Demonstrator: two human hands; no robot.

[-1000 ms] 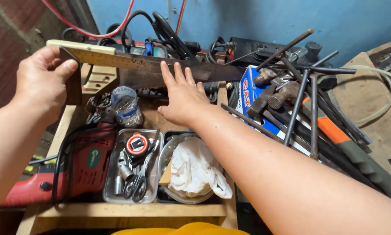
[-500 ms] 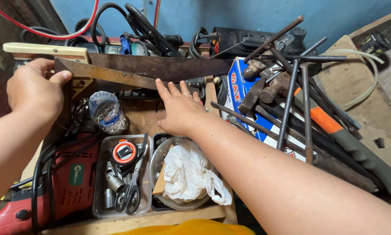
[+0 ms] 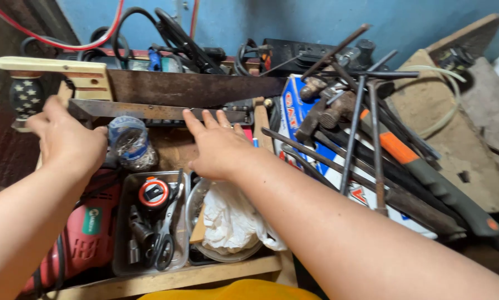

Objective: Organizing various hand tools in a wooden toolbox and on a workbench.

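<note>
Left hand (image 3: 68, 141) grips the left end of a flat metal square (image 3: 155, 110), fingers curled around it. Right hand (image 3: 219, 147) lies flat and spread, fingertips touching the square's blade near its right end. Square sits across the far part of a wooden tool tray (image 3: 166, 275), just near of a rusty handsaw (image 3: 194, 88). Jar of screws (image 3: 128, 141) beside left hand; tape measure (image 3: 153, 193), white rag (image 3: 230, 216) near.

You're looking at a rust-brown saw (image 3: 196, 89) with a cream handle, a dull grey-brown square (image 3: 149, 110), a red drill (image 3: 88, 233), an orange-and-black tape measure (image 3: 153, 193), a white rag (image 3: 232, 219) and a blue wall (image 3: 294, 19).
</note>
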